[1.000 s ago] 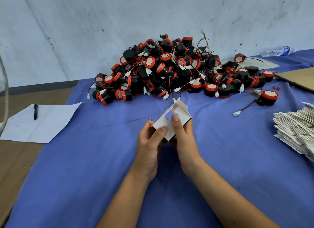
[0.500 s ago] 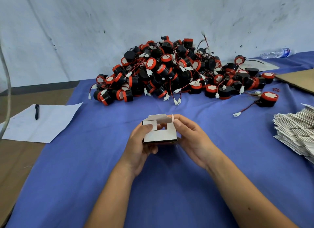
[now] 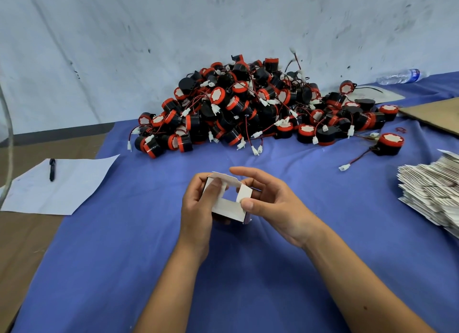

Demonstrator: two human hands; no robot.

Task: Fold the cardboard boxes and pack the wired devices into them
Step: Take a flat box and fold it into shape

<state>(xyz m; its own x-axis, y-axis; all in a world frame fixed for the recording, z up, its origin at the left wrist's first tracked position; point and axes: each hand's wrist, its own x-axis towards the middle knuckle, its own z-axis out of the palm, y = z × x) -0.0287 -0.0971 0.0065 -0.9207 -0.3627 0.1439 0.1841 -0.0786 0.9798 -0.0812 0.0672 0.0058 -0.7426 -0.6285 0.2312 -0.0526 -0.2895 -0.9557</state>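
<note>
Tabletop [image 3: 124,270] covered in blue cloth, bare brown surface along its left edge, scuffed pale wall behind. Big heap of wired devices [image 3: 248,109] at the back centre: round black bodies, red rims, white faces, thin red/black leads ending in white plugs, tangled together. One stray device [image 3: 388,144] lies right of the heap, its lead trailing toward the front. Stack of flat white box blanks [image 3: 432,191] at the right edge, fanned unevenly. Sheet of paper [image 3: 64,188] at left, half on the cloth, with a black pen [image 3: 52,169] lying on it. Brown cardboard sheet [image 3: 437,114] at far right; clear water bottle [image 3: 400,76] lying on its side near the wall.

Cardboard box [image 3: 227,206] held over the cloth at front centre, near the heap but apart from it. Small, white, partly erected: open square mouth facing the camera, flaps standing up on the far, left and right edges, dark print on the outer lower corner. Left hand [image 3: 198,208] grips the box's left side, thumb pressed on the left flap, other fingers curled behind. Right hand [image 3: 275,203] pinches the right flap with its thumb, index finger stretched over the far flap.
</note>
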